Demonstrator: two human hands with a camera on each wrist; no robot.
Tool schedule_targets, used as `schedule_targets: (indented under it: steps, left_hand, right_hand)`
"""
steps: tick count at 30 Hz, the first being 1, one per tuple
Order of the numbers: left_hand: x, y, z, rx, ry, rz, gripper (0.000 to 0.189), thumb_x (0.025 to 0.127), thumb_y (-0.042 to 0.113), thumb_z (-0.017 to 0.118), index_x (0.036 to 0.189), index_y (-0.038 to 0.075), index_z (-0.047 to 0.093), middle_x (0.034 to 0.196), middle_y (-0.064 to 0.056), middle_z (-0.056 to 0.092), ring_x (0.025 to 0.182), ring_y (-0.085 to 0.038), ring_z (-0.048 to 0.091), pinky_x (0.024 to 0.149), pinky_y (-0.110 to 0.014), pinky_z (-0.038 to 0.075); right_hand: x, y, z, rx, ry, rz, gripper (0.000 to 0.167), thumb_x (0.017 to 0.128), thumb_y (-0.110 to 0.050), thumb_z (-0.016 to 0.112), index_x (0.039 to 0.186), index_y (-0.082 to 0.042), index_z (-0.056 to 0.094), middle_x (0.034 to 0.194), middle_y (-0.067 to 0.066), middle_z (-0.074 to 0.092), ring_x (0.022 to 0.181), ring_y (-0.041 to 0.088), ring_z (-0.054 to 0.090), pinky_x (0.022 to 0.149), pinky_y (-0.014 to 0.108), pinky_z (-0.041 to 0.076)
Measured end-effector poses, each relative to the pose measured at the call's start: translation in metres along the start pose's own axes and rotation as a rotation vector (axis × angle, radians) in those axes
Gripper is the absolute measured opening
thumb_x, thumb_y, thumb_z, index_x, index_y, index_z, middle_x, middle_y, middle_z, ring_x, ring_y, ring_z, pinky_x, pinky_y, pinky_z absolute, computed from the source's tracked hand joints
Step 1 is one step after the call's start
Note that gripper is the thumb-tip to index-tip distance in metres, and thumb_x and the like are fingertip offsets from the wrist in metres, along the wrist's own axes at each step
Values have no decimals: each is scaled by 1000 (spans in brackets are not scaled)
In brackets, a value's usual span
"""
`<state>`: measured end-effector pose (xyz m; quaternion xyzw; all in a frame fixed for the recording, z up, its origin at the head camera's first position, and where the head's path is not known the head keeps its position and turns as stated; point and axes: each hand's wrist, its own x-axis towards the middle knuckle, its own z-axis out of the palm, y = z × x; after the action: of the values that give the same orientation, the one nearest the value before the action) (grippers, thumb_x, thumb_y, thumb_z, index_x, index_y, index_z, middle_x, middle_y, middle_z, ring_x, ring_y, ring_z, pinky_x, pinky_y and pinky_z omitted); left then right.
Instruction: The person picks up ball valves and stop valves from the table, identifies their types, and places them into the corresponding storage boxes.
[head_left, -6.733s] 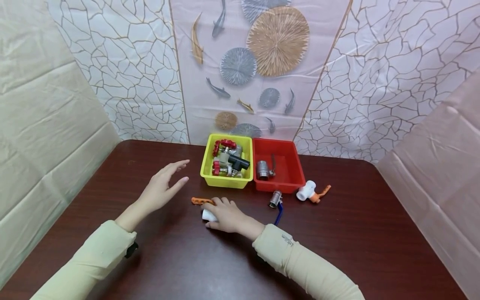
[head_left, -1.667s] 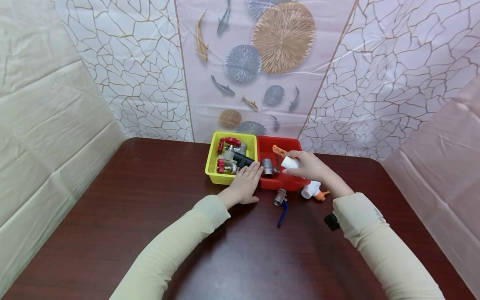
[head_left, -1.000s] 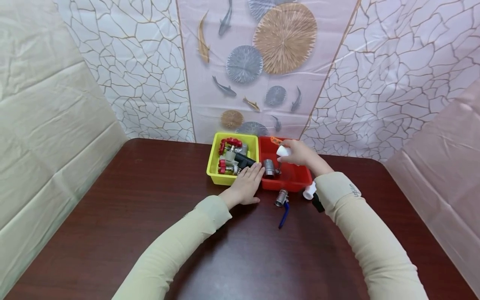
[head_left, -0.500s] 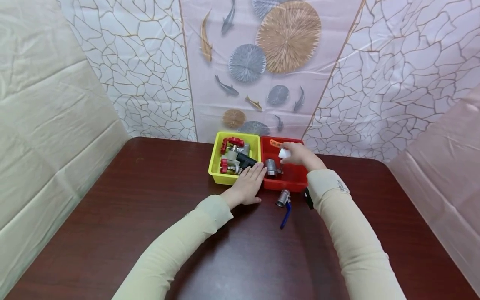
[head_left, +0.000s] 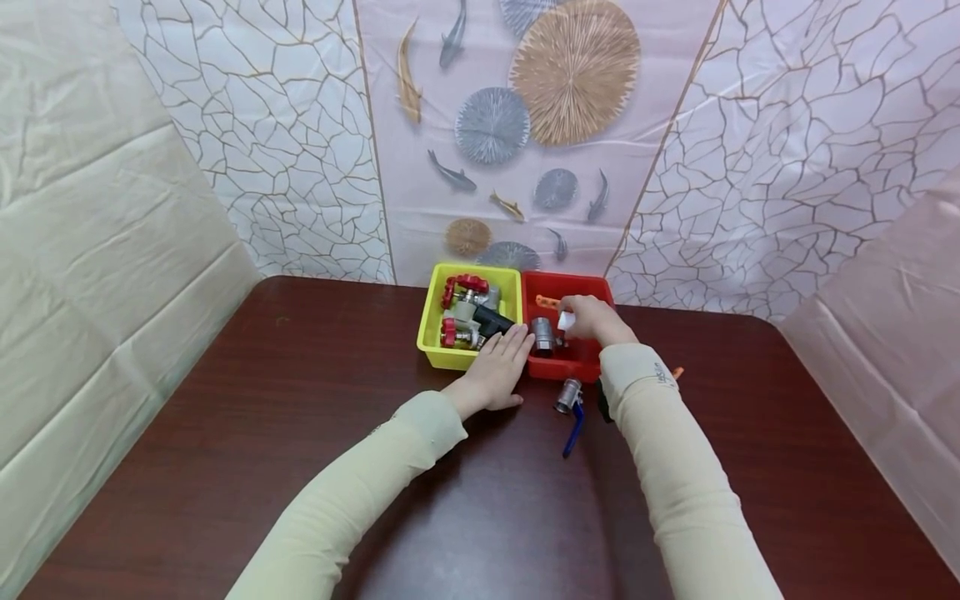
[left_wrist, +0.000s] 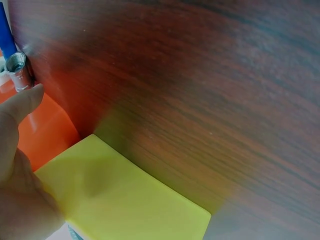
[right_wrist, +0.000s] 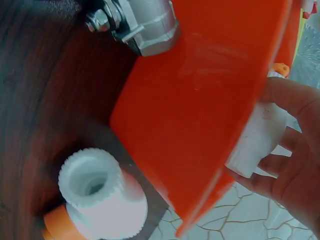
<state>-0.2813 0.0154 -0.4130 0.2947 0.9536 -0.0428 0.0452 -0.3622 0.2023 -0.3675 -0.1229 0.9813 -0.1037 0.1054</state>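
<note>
My right hand holds a white plastic ball valve with an orange lever inside the red bin. Fingers and thumb are around its white body in the right wrist view. A metal ball valve lies at the left side of that bin. My left hand rests, fingers straight, across the adjoining front rims of the red bin and the yellow bin. Several valves with red handles and a black fitting fill the yellow bin.
A metal ball valve with a blue lever lies on the brown table before the red bin. Another white valve with an orange lever stands right of that bin, mostly hidden by my right forearm in the head view.
My right hand first gripped the white valve on the table, then carried it right and over the red bin, and has lowered it inside. My left hand moved right onto the bin rims and stayed.
</note>
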Motion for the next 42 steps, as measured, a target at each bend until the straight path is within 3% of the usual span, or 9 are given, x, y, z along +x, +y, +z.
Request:
schedule_targets:
  steps: [8,14,29,33,37,42]
  left_hand:
    - [1,0,0,-4,7,1,97,86,47,62,152,7,4,160,-10,0,148,-22,-2,120,-37,7]
    - [0,0,1,-3,11,-6,97,86,48,62,152,7,4,160,-10,0,148,-23,-2,120,-37,7]
    - [1,1,2,4,14,-8,98,86,49,63,152,7,4,160,-10,1,148,-22,-2,120,-37,7]
    - [2,2,3,5,22,0,98,86,48,63,152,7,4,160,-10,1,148,-22,-2,120,-37,7]
    - [2,2,3,-3,28,4,98,85,48,64,152,7,5,160,-11,2,148,-22,-2,120,-37,8]
    - [1,1,3,-2,17,-12,98,85,48,63,152,7,4,160,-10,0,148,-22,-3,120,-37,7]
  right_hand:
    - [3,5,8,46,-2,27,39,81,-7,71,117,-2,55,119,21,57,97,33,51,88,46,47]
    - [8,6,12,35,50,18,33,81,-3,69,112,1,57,113,21,58,98,32,51,92,44,47]
    - [6,4,21,20,59,47,43,84,-7,68,124,3,56,123,24,55,109,35,50,101,47,42]
    - [5,3,23,-11,105,117,39,86,-10,66,120,5,58,119,26,56,105,37,54,97,47,44]
    - [4,1,25,-22,113,213,33,92,-14,56,116,8,57,115,29,52,99,41,56,90,48,47]
    - [7,-2,25,-4,101,251,34,94,-16,49,117,9,56,116,30,51,100,41,57,92,48,46]
